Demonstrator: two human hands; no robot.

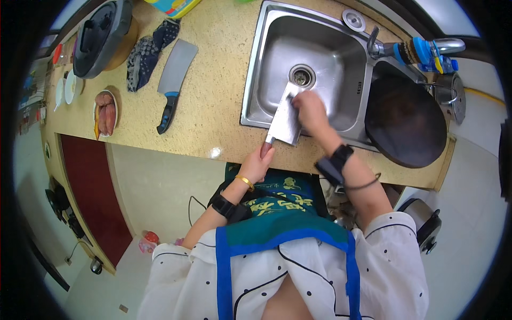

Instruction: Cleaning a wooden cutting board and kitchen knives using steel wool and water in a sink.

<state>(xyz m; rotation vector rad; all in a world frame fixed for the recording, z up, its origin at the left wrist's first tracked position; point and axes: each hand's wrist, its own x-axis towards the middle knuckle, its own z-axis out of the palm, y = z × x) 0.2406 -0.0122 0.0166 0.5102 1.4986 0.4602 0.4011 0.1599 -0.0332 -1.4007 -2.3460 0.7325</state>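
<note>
My left hand (255, 165) grips the reddish-brown handle of a cleaver (283, 120). Its broad metal blade slants out over the front rim of the stainless steel sink (276, 64), with its far end close below the drain (302, 76). My right hand (313, 111) is at the upper right part of the blade, fingers bent. A dark spot shows on the metal by the fingertips; whether anything is held in them is hidden. Left of the sink, a second cleaver (179, 66) with a black and blue handle lies flat on the counter.
A dark round pan or lid (406, 120) leans over the sink's right side, below the faucet (376, 49). A drain strainer (354, 20) sits behind the basin. On the left are a patterned cloth (142, 60), a bowl of sausage-like pieces (106, 114) and a lidded pot (100, 40).
</note>
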